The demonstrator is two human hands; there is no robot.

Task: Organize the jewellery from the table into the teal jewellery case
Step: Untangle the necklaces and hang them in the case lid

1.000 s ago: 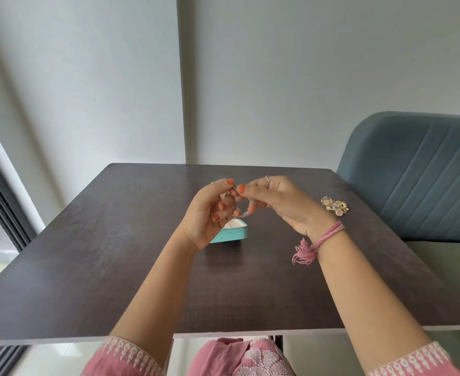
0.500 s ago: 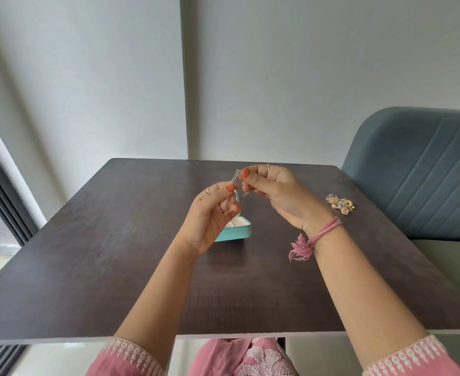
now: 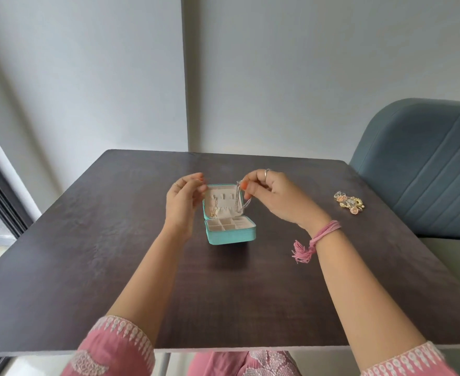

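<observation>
Head view: the teal jewellery case point(image 3: 230, 234) stands open mid-table, with what looks like a gold chain point(image 3: 214, 208) already hung in its lid. The right hand point(image 3: 275, 198) pinches a silver chain point(image 3: 239, 198) before the lid; the left hand point(image 3: 184, 202) hovers beside it, fingers loosely curled, empty. A jewellery heap point(image 3: 349, 202) waits far right, so much remains.

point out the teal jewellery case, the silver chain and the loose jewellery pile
teal fabric jewellery case point(image 3: 231, 236), head view, front wall
thin silver chain point(image 3: 240, 198), head view, hanging loop
gold-and-pink jewellery pile point(image 3: 348, 202), head view, middle
</observation>
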